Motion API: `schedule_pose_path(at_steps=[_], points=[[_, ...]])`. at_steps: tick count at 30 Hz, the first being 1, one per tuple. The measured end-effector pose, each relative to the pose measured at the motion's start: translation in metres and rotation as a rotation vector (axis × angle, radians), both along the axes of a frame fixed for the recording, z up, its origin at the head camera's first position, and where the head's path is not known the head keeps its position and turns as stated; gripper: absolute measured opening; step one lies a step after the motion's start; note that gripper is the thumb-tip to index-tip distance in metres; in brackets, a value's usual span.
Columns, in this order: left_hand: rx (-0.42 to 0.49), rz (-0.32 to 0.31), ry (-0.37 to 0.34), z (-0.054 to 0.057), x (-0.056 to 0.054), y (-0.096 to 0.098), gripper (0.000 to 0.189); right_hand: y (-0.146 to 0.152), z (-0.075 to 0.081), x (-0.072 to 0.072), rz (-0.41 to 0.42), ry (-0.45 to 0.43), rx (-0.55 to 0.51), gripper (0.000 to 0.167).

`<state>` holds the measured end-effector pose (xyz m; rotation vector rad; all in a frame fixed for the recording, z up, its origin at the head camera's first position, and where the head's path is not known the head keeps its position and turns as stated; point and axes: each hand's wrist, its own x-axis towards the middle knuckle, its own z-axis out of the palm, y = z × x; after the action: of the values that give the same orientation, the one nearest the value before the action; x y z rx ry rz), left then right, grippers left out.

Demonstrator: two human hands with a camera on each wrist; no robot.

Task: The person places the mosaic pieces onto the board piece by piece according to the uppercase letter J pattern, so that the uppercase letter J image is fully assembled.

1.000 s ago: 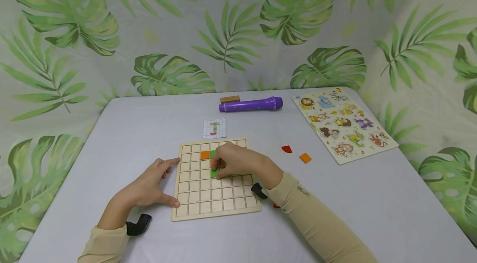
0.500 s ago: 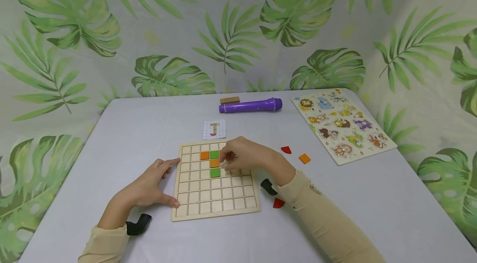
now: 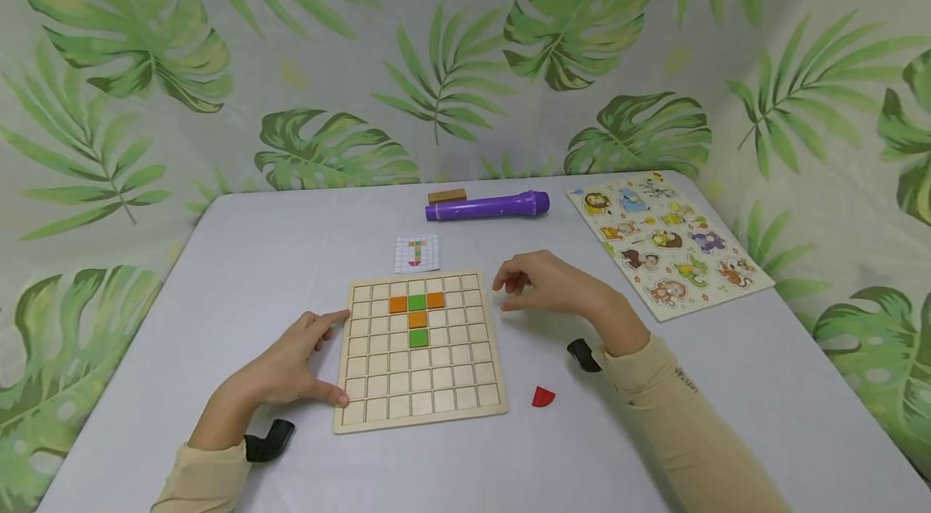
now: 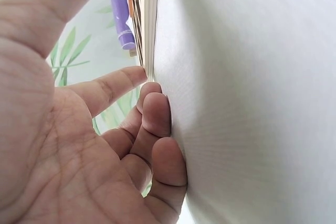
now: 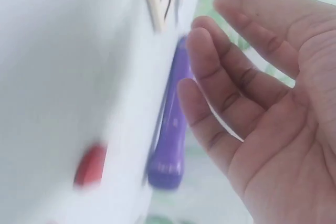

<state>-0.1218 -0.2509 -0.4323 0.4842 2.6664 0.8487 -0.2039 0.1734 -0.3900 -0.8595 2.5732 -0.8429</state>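
A wooden grid board (image 3: 393,384) lies on the table. On it, an orange tile (image 3: 398,304), a green tile (image 3: 417,303) and another orange tile (image 3: 435,300) form a row, with an orange tile (image 3: 418,319) and a green tile (image 3: 418,338) below the middle one. My left hand (image 3: 294,359) touches the board's left edge with thumb and index finger, spread apart. Right of the board, my right hand (image 3: 553,283) hovers over the table, loosely curled and holding nothing. Nearer me lies a red quarter-circle piece (image 3: 542,397). A red piece (image 5: 92,165) shows in the right wrist view.
Behind the board lies a pattern card (image 3: 403,254) printed with a coloured hook shape. Farther back are a purple toy microphone (image 3: 487,207) and a small wooden block (image 3: 447,195). An animal puzzle board (image 3: 691,287) lies at the right.
My right hand has let go of an orange tile at the row's right end and moved right, off the board. It now covers the loose red and orange pieces there. My left hand stays put.
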Motion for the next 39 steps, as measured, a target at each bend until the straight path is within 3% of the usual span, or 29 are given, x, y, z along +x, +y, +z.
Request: schedule_pose_path(at_steps=[4, 13, 18, 30, 39], points=[[0.005, -0.005, 0.001, 0.0, 0.001, 0.001, 0.129, 0.03, 0.0, 0.0, -0.045, 0.004, 0.033, 0.018], [-0.003, 0.002, 0.005, -0.001, 0.0, -0.001, 0.13, 0.09, -0.003, 0.007, -0.248, -0.045, 0.11, 0.033], [-0.004, 0.007, 0.0, 0.0, 0.001, 0.0, 0.129, 0.113, -0.009, 0.011, -0.301, -0.049, 0.116, 0.041], [-0.01, 0.014, -0.008, 0.001, 0.002, 0.001, 0.13, 0.125, -0.017, 0.016, -0.302, -0.171, 0.033, 0.043], [-0.007, 0.008, -0.008, 0.002, 0.001, 0.001, 0.13, 0.131, -0.027, 0.015, -0.318, -0.189, -0.009, 0.04]])
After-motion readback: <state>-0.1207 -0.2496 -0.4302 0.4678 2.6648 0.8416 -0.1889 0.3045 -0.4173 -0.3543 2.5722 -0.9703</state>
